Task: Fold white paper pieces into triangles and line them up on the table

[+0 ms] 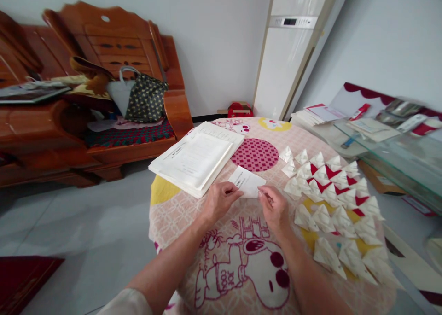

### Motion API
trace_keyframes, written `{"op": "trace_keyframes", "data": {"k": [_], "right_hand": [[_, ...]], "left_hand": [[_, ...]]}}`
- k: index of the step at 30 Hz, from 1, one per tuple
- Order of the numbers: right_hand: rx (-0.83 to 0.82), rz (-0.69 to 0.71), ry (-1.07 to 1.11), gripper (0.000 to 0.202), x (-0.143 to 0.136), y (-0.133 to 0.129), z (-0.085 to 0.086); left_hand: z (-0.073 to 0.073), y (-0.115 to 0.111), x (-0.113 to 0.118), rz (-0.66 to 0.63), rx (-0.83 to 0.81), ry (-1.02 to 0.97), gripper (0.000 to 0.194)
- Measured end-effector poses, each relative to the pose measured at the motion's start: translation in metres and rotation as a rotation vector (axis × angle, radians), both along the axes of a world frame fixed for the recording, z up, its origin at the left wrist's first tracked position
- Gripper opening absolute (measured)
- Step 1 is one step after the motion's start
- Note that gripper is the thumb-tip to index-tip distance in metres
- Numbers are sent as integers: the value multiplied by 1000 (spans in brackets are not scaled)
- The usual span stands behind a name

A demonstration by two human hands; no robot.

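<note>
A small folded sheet of printed paper (pixel 247 182) is held between my two hands, low over the round table. My left hand (pixel 221 200) pinches its left lower edge between thumb and fingers. At the right lower corner, my right hand (pixel 274 207) pinches it the same way. Left of the hands lies a stack of printed sheets (pixel 193 156). To the right stand rows of folded paper pieces (pixel 324 181), pointed and white, several to a row.
A pink patterned cloth (pixel 186 213) covers the round table. Right of it is a glass-topped table (pixel 386 154) with papers and small items. A wooden sofa (pixel 113 34) holding a star-patterned bag (pixel 147 96) stands at the left back. Behind rises a tall white cabinet unit (pixel 286 52).
</note>
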State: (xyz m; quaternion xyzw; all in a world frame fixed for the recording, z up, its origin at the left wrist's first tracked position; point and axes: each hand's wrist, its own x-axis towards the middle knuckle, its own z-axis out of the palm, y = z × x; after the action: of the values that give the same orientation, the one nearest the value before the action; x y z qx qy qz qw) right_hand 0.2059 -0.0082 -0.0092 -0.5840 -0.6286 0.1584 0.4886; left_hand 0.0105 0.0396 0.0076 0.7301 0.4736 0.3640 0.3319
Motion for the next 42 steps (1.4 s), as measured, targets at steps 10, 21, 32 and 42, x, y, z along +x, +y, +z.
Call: {"op": "trace_keyframes", "data": {"k": [10, 21, 32, 42], "right_hand": [[-50, 157, -48, 19, -5, 0, -3], [-308, -59, 357, 26, 15, 1, -2], [-402, -103, 196, 48, 14, 10, -12], [-438, -72, 137, 46, 14, 13, -12]], "left_hand": [[5, 0, -3, -69, -22, 10, 17], [-3, 18, -26, -195, -159, -9, 29], [-18, 11, -13, 51, -326, 66, 14], [-12, 6, -6, 143, -229, 37, 58]]}}
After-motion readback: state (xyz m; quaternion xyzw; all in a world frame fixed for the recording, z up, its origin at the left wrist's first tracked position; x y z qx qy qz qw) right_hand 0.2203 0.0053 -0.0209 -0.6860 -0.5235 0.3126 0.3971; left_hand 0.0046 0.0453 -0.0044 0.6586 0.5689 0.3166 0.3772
